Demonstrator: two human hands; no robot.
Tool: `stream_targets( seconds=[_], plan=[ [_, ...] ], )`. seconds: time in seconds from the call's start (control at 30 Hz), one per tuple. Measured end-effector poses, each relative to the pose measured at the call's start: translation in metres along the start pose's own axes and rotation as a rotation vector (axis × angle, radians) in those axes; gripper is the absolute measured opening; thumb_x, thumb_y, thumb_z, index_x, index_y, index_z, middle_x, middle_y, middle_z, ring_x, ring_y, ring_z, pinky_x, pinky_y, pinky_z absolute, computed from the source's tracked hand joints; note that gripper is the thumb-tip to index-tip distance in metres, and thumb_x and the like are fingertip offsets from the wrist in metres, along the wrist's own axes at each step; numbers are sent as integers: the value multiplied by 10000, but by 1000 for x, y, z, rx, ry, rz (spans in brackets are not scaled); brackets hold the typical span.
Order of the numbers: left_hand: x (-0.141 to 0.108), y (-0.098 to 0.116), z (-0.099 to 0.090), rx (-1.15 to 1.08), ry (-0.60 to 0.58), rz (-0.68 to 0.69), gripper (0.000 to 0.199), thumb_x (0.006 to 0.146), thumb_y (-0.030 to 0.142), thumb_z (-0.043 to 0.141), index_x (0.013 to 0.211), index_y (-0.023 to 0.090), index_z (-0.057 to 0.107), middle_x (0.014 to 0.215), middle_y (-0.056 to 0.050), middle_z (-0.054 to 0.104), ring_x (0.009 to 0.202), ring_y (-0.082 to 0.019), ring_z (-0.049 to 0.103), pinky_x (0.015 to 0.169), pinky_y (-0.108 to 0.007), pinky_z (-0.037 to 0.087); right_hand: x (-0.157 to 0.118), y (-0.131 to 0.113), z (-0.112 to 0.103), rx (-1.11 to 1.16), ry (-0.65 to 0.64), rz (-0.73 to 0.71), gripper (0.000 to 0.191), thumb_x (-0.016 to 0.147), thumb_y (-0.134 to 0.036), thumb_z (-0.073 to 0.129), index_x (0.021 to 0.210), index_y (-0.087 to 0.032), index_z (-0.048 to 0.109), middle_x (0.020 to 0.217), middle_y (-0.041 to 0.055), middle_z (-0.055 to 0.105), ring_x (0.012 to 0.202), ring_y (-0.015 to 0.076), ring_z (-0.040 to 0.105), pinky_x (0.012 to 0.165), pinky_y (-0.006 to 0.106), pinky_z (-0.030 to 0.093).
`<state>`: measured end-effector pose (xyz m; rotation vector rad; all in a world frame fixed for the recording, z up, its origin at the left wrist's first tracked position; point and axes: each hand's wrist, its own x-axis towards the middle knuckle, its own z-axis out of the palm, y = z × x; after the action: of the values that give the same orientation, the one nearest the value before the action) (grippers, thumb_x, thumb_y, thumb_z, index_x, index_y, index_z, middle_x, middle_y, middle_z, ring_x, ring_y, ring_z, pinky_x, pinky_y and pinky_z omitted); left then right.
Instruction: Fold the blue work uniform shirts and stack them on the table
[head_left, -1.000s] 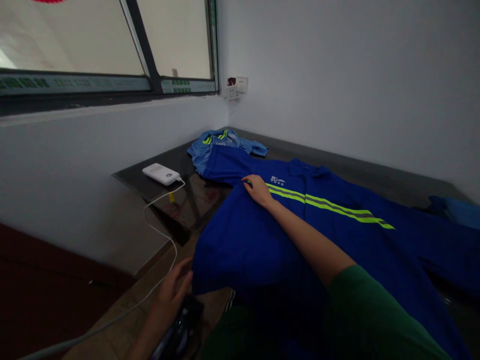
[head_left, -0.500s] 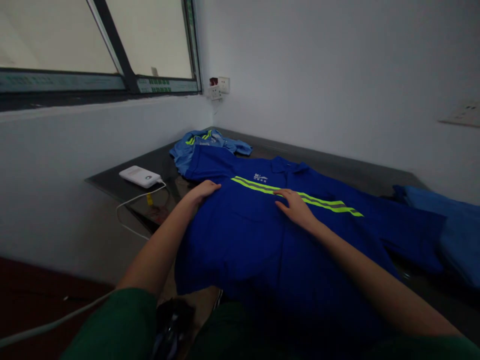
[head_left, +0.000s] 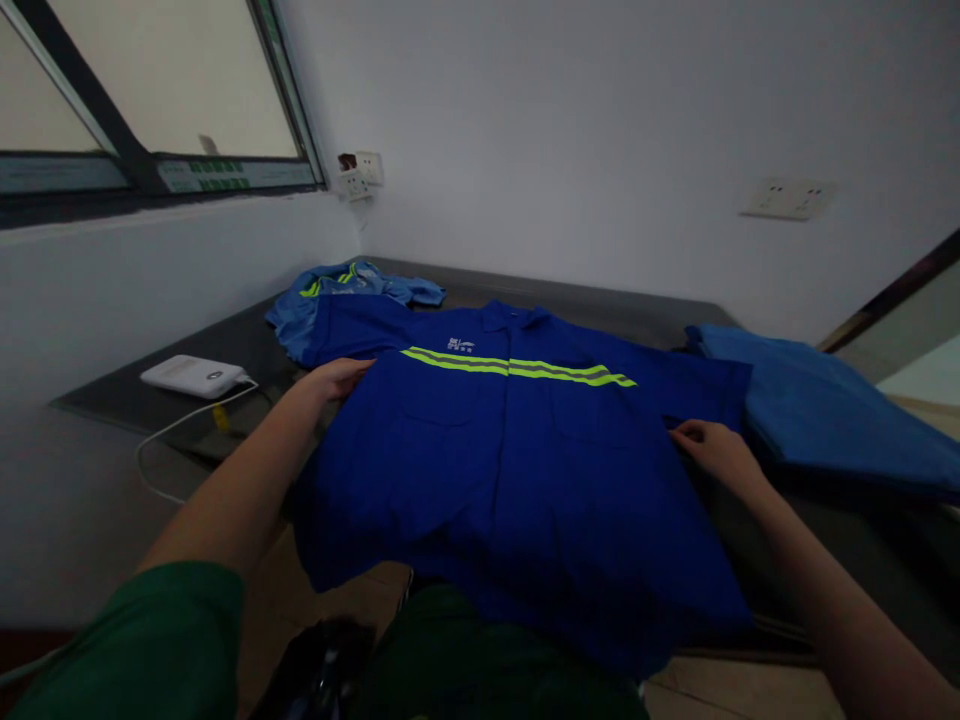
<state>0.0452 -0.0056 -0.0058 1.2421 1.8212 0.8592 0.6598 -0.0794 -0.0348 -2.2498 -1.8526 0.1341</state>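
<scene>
A dark blue short-sleeved work shirt (head_left: 480, 470) lies spread front up, its collar at the far side and its hem hanging over the near table edge. A yellow-green and grey reflective stripe (head_left: 517, 367) crosses its chest. My left hand (head_left: 339, 380) is closed on the shirt's left side edge, just below the sleeve; its fingertips are partly hidden by the cloth. At the opposite edge, below the other sleeve, my right hand (head_left: 712, 450) pinches the shirt's side between thumb and fingers.
A crumpled light blue shirt (head_left: 300, 310) lies at the table's back left corner. Folded blue clothes (head_left: 817, 410) are stacked on the right. A white power bank (head_left: 193, 375) with a cable (head_left: 161, 432) sits on the dark table (head_left: 630, 305) near its left edge. Wall sockets (head_left: 791, 198) are behind.
My right hand has moved from the middle of the chest to the shirt's right side edge and pinched it. My left hand stays at the left edge. The view has turned right.
</scene>
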Motion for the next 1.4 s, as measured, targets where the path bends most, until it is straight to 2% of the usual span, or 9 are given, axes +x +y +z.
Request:
stream_targets(
  seconds=[0.07,0.13,0.37,0.57,0.73,0.83,1.0,1.13,1.4],
  plan=[
    [0,4,0,-122,-136,-102,224,846,327,561,740,164,672,743,-87,731,724,-220,685,673,-354,569,3,-10,3,-3,-24,41,327,826,-457,512,821,-203,717,792,86,724,749,261,683,559,303,442],
    [-2,8,0,-113,-141,-115,220,837,354,575,754,169,663,735,-82,725,730,-217,681,660,-342,569,5,-21,4,-10,-36,44,338,844,-446,493,844,-193,718,814,105,724,773,267,684,567,305,440],
    [7,12,3,217,125,-28,169,748,289,660,785,140,590,613,-46,636,670,-219,658,591,-300,511,-5,-48,5,-69,-79,18,247,837,-316,484,942,-206,678,884,123,713,795,268,677,581,309,428],
    [-6,1,19,519,363,124,398,821,192,536,1205,119,465,1131,-204,606,1066,-327,591,871,-434,449,-13,-46,2,-80,-42,-7,272,875,-277,420,1006,-220,651,922,107,702,796,266,659,612,325,433],
    [-26,0,40,920,558,477,446,863,155,405,1306,127,446,1319,-239,476,1227,-374,457,953,-500,384,-5,-59,-11,59,208,-141,319,881,-258,420,1112,-197,630,989,106,682,903,250,636,792,352,475],
    [-21,1,54,945,410,569,422,896,237,403,1301,177,505,1373,-167,477,1258,-325,442,1018,-464,355,1,-80,-5,49,254,-328,409,922,-302,370,1232,-140,582,1205,163,609,1121,273,559,976,396,424],
    [1,-16,65,980,120,435,511,950,430,292,1429,294,405,1540,-62,305,1408,-332,254,1110,-537,217,8,-83,27,-119,-24,-339,626,908,-607,337,1428,-269,419,1521,102,328,1392,385,250,1075,608,267],
    [12,-25,62,979,72,391,548,950,470,241,1477,332,297,1576,-36,207,1436,-329,180,1119,-551,179,15,-69,33,-134,-127,-251,668,866,-721,276,1463,-422,286,1576,20,204,1388,469,186,997,759,201],
    [30,-5,77,961,64,379,579,936,513,263,1480,317,295,1576,-55,195,1438,-330,171,1123,-555,164,46,-66,25,-120,-164,-229,721,825,-760,308,1460,-418,297,1585,24,167,1360,529,180,930,825,175]
  ],
)
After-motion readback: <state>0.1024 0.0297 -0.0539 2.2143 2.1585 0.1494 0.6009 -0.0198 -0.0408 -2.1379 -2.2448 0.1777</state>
